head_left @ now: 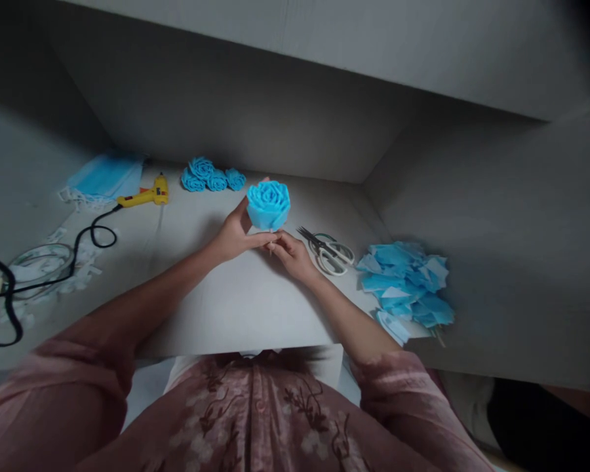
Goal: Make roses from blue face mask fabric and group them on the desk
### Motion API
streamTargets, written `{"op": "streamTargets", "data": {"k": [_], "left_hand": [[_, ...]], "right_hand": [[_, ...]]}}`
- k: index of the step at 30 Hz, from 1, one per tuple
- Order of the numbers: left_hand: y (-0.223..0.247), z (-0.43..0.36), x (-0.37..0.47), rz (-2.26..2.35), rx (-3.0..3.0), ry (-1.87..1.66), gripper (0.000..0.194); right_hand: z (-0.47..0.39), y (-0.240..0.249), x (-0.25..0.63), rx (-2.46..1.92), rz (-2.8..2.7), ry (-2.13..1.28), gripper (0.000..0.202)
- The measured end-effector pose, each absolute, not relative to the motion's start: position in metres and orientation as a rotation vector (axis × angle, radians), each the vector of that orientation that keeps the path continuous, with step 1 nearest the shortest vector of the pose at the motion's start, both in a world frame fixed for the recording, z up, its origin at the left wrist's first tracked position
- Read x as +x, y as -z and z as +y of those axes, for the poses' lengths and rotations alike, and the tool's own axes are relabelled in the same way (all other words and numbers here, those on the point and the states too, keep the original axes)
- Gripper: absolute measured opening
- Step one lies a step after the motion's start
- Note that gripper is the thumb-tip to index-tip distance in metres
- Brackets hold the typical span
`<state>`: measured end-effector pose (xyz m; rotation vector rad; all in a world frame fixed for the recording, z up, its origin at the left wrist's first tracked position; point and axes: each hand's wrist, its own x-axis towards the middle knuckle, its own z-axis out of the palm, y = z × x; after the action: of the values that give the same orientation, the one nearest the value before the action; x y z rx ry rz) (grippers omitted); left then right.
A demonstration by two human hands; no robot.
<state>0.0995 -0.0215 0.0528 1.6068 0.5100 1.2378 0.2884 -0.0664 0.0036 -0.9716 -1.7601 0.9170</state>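
A blue rose-shaped flower (269, 204) is held up over the middle of the table, its layered petals facing up. My left hand (236, 235) wraps round its left side, with the thumb stretched along beneath the bloom. Just below the flower, my right hand (291, 253) pinches its base, where a short thin stem tip shows between the fingers. Both hands touch near that base. Scissors with white handles (335, 254) lie open right of my right hand. Several finished blue roses (201, 169) rest at the back, left of the held one.
On the left are a yellow glue gun (147, 194) with a black cord, a stack of blue masks (105, 177), and a round dish (42, 259) among white scraps. A pile of blue cut pieces (403, 282) lies right. Grey panels (246, 111) enclose the table's back and sides.
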Motion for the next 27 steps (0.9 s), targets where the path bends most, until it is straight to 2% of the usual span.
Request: {"op": "streamTargets", "data": {"k": [3, 6, 11, 17, 24, 27], "left_hand": [[-0.041, -0.022, 0.101, 0.620, 1.524, -1.143, 0.050], [-0.033, -0.020, 0.100, 0.724, 1.483, -1.106, 0.041], [-0.035, -0.019, 0.099, 0.738, 1.499, -1.148, 0.041], [-0.041, -0.018, 0.099, 0.742, 1.547, -1.177, 0.043], [-0.024, -0.018, 0.103, 0.664, 1.540, -1.087, 0.047], [-0.013, -0.021, 0.105, 0.641, 1.477, -1.037, 0.048]], "right_hand": [[-0.066, -0.002, 0.288, -0.998, -1.732, -0.968, 0.030], [-0.066, -0.001, 0.287, -0.978, -1.707, -1.037, 0.032], [-0.064, 0.001, 0.287, -0.995, -1.729, -1.046, 0.033], [-0.063, 0.007, 0.289, -1.094, -1.861, -0.984, 0.023], [-0.062, 0.010, 0.290, -1.140, -1.924, -0.848, 0.024], [-0.061, 0.011, 0.291, -1.178, -1.965, -0.762, 0.032]]}}
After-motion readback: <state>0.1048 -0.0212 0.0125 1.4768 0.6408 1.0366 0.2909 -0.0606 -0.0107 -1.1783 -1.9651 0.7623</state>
